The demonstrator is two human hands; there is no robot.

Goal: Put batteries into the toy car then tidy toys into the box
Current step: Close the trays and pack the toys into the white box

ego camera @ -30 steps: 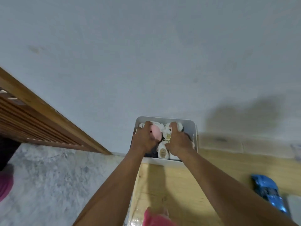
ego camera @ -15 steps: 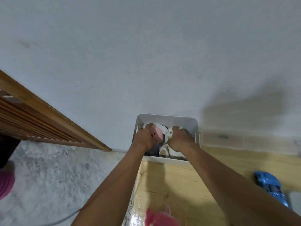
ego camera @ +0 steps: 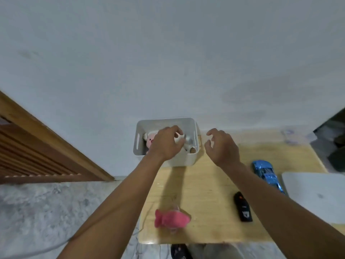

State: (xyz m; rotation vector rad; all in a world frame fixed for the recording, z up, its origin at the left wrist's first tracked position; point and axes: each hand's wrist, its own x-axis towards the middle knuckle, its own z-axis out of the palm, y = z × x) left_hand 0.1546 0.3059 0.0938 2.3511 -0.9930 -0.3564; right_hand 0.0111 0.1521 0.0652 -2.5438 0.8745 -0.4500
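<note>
A white box [ego camera: 139, 141] stands at the far left end of the wooden table [ego camera: 205, 193], against the wall. Inside lies a white and pink plush toy [ego camera: 150, 140]. My left hand [ego camera: 166, 144] reaches into the box and its curled fingers grip the white plush. My right hand [ego camera: 222, 146] hovers just right of the box, fingers loosely spread and holding nothing. A blue toy car [ego camera: 267, 173] lies at the table's right. A pink fish plush [ego camera: 170, 219] lies near the front edge. A black remote [ego camera: 242, 209] lies beside my right forearm.
A white board-like object [ego camera: 315, 197] covers the table's right end. A wooden slatted frame [ego camera: 37, 154] leans against the wall at the left. Grey marble floor [ego camera: 46, 212] lies left of the table. A dark shoe [ego camera: 180, 251] shows below the front edge.
My right hand has come out of the box and now hovers to its right, holding nothing. The left hand stays in the box on the plush. The view has tilted down, showing more table.
</note>
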